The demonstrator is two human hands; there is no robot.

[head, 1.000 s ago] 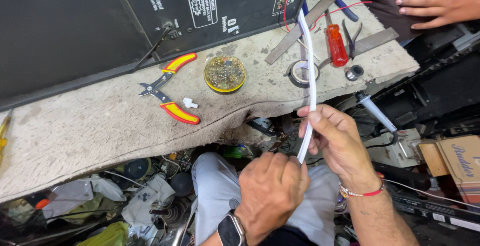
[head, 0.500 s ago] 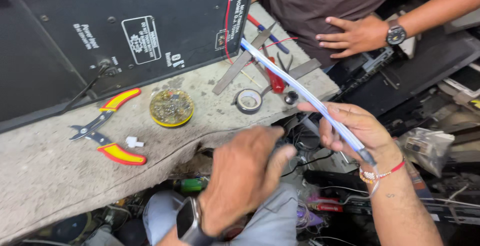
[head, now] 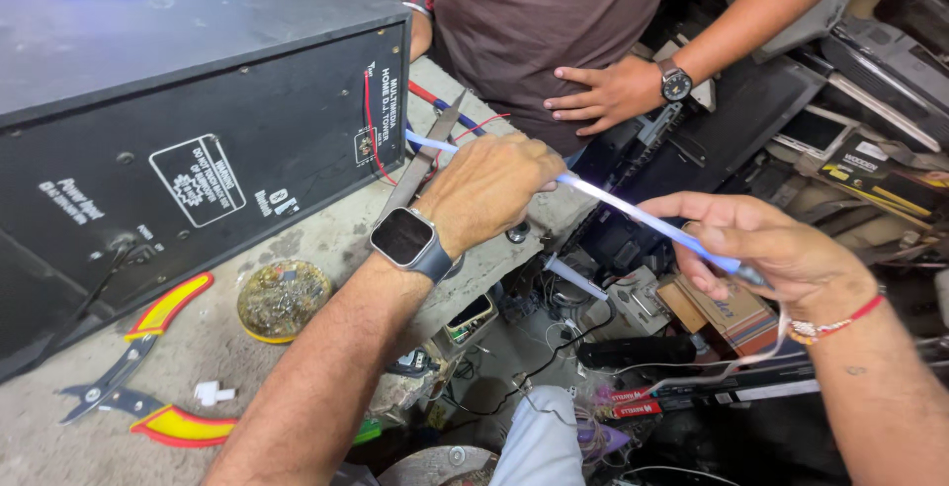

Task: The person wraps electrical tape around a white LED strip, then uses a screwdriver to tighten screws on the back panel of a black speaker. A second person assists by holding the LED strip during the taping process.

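A long white light strip (head: pixel 633 211) glows bluish and runs from the back of a large black speaker box (head: pixel 188 100) toward the right. My left hand (head: pixel 489 189), with a smartwatch on the wrist, is closed over the strip near the box. My right hand (head: pixel 781 249), wearing a red thread bracelet, pinches the strip's near end between thumb and fingers. Another person in a brown shirt stands behind the bench, one hand (head: pixel 603 95) resting at the waist.
Red and yellow pliers (head: pixel 138 367) lie on the worn bench (head: pixel 326 249) beside a round tin of flux (head: pixel 282 298) and a small white connector (head: pixel 213 393). A flat metal bar (head: pixel 420 170) leans by the box. Cluttered electronics parts fill the floor below and right.
My left hand has risen from below the bench edge and closed on the strip near the box. The strip now lies flatter and glows, and the view has swung left.
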